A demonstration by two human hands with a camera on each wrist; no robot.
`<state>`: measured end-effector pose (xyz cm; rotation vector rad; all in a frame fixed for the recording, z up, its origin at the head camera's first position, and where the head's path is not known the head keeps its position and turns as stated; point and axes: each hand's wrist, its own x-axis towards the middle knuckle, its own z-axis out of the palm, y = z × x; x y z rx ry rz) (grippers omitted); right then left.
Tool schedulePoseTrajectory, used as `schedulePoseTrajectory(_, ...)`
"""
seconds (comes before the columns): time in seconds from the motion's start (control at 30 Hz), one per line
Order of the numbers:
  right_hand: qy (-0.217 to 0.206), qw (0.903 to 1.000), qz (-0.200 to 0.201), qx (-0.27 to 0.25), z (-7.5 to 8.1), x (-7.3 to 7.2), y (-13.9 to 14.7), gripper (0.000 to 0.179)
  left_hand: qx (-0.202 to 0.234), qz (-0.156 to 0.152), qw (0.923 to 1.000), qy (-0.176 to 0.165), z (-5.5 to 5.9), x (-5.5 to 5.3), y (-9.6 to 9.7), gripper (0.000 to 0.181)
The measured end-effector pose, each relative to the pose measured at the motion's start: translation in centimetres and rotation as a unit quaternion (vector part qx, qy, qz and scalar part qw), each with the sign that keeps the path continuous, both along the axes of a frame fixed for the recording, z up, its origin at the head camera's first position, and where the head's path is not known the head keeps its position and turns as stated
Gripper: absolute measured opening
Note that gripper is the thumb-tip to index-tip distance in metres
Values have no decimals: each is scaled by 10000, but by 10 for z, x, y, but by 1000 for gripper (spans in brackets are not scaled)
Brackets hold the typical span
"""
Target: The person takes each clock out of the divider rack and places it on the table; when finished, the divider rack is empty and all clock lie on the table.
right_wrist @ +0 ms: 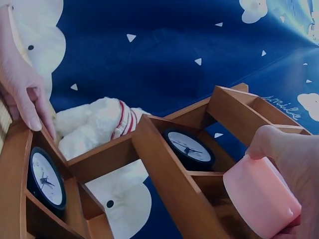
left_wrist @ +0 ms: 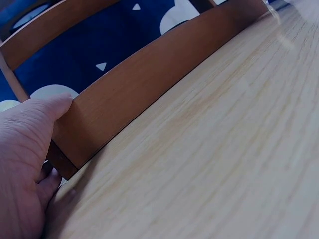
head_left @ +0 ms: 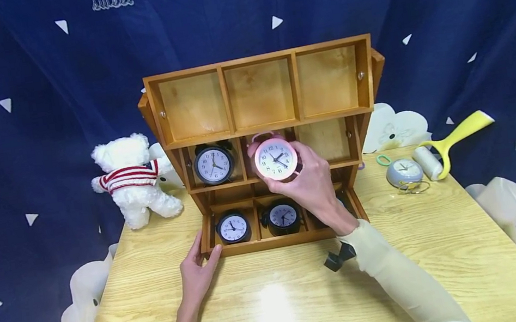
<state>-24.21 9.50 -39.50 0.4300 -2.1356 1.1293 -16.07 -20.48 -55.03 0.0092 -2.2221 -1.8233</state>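
Head view: pink clock inside right grip, pinched, at shelf; left grip clasping shelf's lower corner.

A round pink alarm clock is before a brown wooden tiered shelf, which stands between a white plush bear, left, and a round grey-blue clock, right

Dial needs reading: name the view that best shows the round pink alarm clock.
The head view: the round pink alarm clock presents its white numbered dial to that camera. The right wrist view shows just its pink casing; the left wrist view shows none of it.
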Motion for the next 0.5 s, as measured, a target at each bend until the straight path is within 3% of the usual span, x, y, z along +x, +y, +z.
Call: schedulePoseTrajectory(0.5, -249, 9994, -252, 45, 1, 20, 28, 74, 50, -4, 10000, -15, -2, -1, -1, 70)
